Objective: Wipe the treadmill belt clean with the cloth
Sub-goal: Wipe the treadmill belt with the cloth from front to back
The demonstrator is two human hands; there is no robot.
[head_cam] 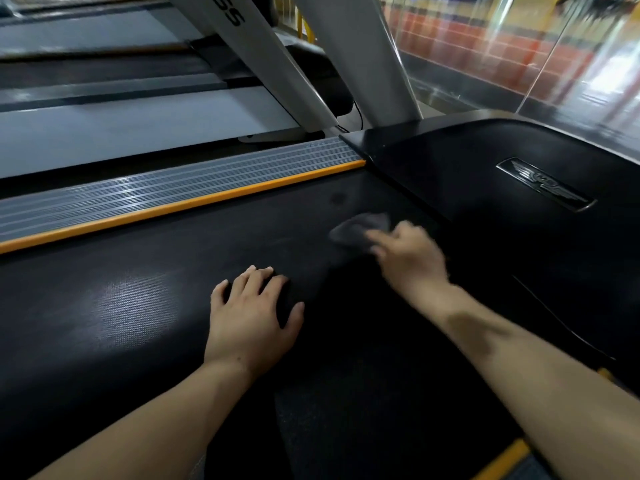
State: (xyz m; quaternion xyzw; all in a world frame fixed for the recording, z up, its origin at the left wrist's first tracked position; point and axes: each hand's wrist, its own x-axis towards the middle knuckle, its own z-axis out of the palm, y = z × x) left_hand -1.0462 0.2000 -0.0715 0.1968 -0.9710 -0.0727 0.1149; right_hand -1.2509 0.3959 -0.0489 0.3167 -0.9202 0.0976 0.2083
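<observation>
right hand (pixel 412 258) gripping gray cloth (pixel 360 228) on the belt (pixel 138 306), up near motor cover (pixel 485 202) | left hand (pixel 252 320) flat, fingers spread on belt | kinda blurry

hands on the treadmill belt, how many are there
2. The left hand rests flat on the belt; the right hand grips the cloth near the motor cover.

Gym floor, treadmill belt (pixel 138 306) underfoot, neighbouring treadmill (pixel 121 126) alongside, glass partition (pixel 519 46) beyond
</observation>
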